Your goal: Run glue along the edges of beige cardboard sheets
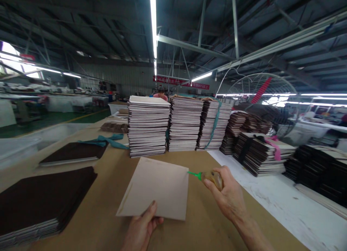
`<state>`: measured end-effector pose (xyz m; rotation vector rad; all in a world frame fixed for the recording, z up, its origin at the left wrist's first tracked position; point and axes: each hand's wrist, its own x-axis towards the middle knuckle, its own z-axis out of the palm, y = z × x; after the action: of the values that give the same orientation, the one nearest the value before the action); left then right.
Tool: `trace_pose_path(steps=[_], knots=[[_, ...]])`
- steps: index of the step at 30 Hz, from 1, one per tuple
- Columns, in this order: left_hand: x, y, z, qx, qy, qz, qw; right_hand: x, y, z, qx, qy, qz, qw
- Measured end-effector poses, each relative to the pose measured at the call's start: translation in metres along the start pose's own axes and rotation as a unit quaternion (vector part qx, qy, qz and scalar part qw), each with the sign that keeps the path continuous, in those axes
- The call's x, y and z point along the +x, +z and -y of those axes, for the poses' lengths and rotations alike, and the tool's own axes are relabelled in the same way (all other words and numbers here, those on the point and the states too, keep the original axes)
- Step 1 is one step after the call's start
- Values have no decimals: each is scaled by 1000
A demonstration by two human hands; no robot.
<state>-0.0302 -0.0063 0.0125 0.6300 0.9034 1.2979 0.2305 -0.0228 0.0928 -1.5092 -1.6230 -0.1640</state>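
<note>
My left hand (pixel 142 225) pinches the near edge of a beige cardboard sheet (pixel 158 187) and holds it tilted above the brown table (pixel 108 215). My right hand (pixel 229 196) is wrapped round a small amber glue bottle (pixel 214 178). Its green nozzle (pixel 194 174) touches the sheet's upper right edge.
Tall stacks of flat boards (pixel 148 126) stand across the table's far side, some tied with teal straps. Dark flat sheets (pixel 40 200) lie at left. More dark stacks (pixel 260 153) sit on a white surface at right, beside a large fan (pixel 262 99). A person (pixel 161 93) works behind the stacks.
</note>
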Motion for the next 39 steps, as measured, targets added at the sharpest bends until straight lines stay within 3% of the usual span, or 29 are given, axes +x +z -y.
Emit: trace_pose_path(steps=[22, 28, 30, 34, 36, 39], knots=[[3, -5, 2, -5, -8, 26, 1000, -2, -4, 0, 22, 25, 44, 998], [4, -5, 3, -5, -5, 10, 1000, -6, -4, 1, 43, 43, 24, 998], [3, -4, 2, -10, -3, 12, 1000, -7, -5, 2, 72, 72, -8, 995], [1, -3, 1, -19, 0, 19, 1000, -11, -9, 10, 156, 196, -73, 965], [2, -3, 2, -24, 0, 16, 1000, -14, -12, 15, 168, 237, -66, 954], [4, -4, 3, -31, 1, 14, 999, -20, -14, 21, 157, 247, -34, 956]])
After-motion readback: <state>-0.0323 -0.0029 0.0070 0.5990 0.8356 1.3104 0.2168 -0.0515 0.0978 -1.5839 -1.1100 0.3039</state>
